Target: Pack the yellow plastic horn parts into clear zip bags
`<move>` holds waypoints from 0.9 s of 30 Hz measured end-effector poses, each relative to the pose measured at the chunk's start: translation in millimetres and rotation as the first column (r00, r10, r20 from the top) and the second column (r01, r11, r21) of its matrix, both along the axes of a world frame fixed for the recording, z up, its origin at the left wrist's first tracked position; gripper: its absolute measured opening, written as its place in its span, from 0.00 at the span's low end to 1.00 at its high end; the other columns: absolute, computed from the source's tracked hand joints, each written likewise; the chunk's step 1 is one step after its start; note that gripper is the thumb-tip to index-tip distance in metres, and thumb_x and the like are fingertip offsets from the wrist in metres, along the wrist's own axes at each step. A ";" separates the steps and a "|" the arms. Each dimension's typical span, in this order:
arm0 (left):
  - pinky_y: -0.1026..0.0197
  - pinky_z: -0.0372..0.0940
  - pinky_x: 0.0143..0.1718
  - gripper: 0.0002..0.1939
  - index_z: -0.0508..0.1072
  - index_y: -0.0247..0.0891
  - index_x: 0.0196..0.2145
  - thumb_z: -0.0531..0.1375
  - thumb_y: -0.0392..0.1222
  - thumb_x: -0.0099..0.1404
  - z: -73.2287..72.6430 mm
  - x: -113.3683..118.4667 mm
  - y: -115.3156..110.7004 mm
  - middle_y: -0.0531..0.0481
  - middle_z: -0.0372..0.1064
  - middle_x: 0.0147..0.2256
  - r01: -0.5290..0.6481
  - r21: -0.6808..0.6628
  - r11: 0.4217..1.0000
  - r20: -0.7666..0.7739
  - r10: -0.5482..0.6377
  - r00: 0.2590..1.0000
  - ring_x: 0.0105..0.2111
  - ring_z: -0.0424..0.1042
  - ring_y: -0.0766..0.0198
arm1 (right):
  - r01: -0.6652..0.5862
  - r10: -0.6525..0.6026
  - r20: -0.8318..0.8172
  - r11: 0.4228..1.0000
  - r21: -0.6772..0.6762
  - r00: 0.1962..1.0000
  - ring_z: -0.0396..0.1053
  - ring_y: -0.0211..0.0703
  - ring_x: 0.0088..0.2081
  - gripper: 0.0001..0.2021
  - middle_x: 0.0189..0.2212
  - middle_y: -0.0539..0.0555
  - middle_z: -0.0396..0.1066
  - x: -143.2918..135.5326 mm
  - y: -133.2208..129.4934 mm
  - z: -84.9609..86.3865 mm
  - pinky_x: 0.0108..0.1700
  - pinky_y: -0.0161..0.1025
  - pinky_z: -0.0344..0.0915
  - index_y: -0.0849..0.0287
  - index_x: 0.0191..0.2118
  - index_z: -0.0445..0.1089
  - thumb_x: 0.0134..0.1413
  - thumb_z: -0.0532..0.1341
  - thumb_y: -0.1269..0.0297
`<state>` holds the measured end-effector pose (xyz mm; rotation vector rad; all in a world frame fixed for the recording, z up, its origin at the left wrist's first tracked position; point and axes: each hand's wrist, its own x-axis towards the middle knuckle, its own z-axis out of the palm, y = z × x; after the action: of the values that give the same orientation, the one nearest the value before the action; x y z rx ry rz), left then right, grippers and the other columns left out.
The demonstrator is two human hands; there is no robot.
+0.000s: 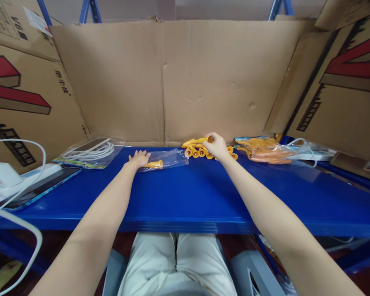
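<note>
My left hand (138, 159) lies with its fingers spread on the left end of a clear plastic bag (174, 158). Inside or on that bag, beside the fingertips, is one yellow-orange cone-shaped piece (155, 165); which of the two I cannot tell. A pile of similar yellow pieces (202, 153) stands against the cardboard, their round open ends facing me. Over the pile, my right hand (215, 144) is closed on one yellow piece (201, 140), holding it by its wide end with the narrow end pointing left.
A packed bag of orange pieces (262, 150) and white cables lie at the right. On the left are a bagged white cable (95, 153), a phone (40, 187) and a white power strip (27, 177). A cardboard panel (222, 78) closes off the back of the blue table (185, 197).
</note>
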<state>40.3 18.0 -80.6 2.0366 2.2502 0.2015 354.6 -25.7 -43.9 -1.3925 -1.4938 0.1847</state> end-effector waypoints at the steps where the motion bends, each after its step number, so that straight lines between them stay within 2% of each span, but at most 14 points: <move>1: 0.39 0.40 0.63 0.35 0.47 0.33 0.67 0.34 0.53 0.68 0.0 -1.2 0.0 0.44 0.35 0.67 -0.008 0.015 1.000 0.004 0.008 1.000 0.67 0.33 0.51 | -0.043 0.043 -0.004 0.998 -0.039 0.999 0.68 0.40 0.28 0.12 0.29 0.51 0.71 -2.2 -3.1 2.0 0.34 0.37 0.64 0.59 0.37 0.69 0.42 0.59 0.68; 5: 0.38 0.41 0.62 0.35 0.48 0.34 0.67 0.33 0.54 0.68 -1.2 -3.6 0.8 0.44 0.37 0.67 -0.023 0.075 0.997 0.015 0.022 1.000 0.67 0.35 0.51 | -0.168 0.175 0.025 0.970 -0.178 0.984 0.63 0.34 0.20 0.09 0.21 0.47 0.67 -11.3 -18.2 9.5 0.25 0.32 0.60 0.60 0.33 0.68 0.41 0.60 0.71; 11: 0.37 0.42 0.62 0.36 0.50 0.34 0.66 0.33 0.54 0.67 -2.5 -4.2 2.3 0.42 0.40 0.67 -0.028 0.099 0.995 0.013 0.027 1.000 0.67 0.37 0.50 | -0.263 0.290 0.075 0.931 -0.253 0.954 0.63 0.32 0.19 0.08 0.20 0.48 0.68 -13.6 -26.7 14.9 0.23 0.30 0.59 0.62 0.33 0.69 0.42 0.62 0.74; 15: 0.37 0.42 0.62 0.36 0.50 0.36 0.66 0.32 0.55 0.67 -1.3 -3.5 1.2 0.43 0.40 0.67 0.003 0.095 0.995 -0.007 -0.002 1.000 0.67 0.37 0.50 | -0.330 0.354 0.074 0.916 -0.229 0.932 0.67 0.34 0.25 0.09 0.25 0.50 0.72 -16.8 -16.0 2.0 0.27 0.30 0.62 0.62 0.33 0.71 0.41 0.63 0.73; 18: 0.37 0.40 0.62 0.36 0.48 0.37 0.67 0.31 0.56 0.67 0.4 -1.4 -1.3 0.44 0.38 0.67 0.024 0.067 0.997 -0.005 -0.024 1.000 0.67 0.34 0.51 | -0.301 0.316 0.041 0.930 -0.209 0.948 0.70 0.37 0.31 0.10 0.30 0.52 0.74 -29.4 -8.2 -14.8 0.35 0.34 0.65 0.63 0.34 0.72 0.41 0.64 0.72; 22: 0.38 0.37 0.63 0.36 0.45 0.38 0.67 0.30 0.56 0.67 1.8 3.3 -5.0 0.45 0.34 0.67 0.057 0.043 0.997 0.003 -0.057 0.998 0.67 0.31 0.52 | -0.314 0.316 -0.023 0.929 -0.193 0.948 0.70 0.38 0.32 0.10 0.29 0.51 0.73 -50.8 -6.8 -33.3 0.39 0.37 0.67 0.62 0.33 0.71 0.39 0.65 0.73; 24: 0.38 0.36 0.63 0.36 0.45 0.38 0.67 0.31 0.56 0.67 2.1 6.6 -7.0 0.45 0.33 0.67 0.082 0.040 0.996 0.008 -0.082 0.997 0.67 0.29 0.53 | -0.390 0.383 -0.075 0.897 -0.208 0.921 0.70 0.38 0.31 0.11 0.28 0.51 0.72 -58.0 -9.6 -37.8 0.37 0.37 0.67 0.62 0.32 0.71 0.37 0.67 0.71; 27: 0.39 0.35 0.63 0.35 0.45 0.38 0.67 0.31 0.56 0.68 3.6 12.7 -11.8 0.46 0.33 0.67 0.128 0.040 0.991 0.030 -0.129 0.991 0.67 0.29 0.54 | -0.531 0.511 -0.147 0.808 -0.255 0.847 0.69 0.37 0.28 0.12 0.27 0.51 0.72 -62.4 -14.5 -39.5 0.33 0.36 0.67 0.62 0.33 0.72 0.37 0.69 0.68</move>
<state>53.0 6.2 -77.0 2.1716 2.1030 0.2660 292.2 -40.2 -83.4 -1.1402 -1.8156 0.8212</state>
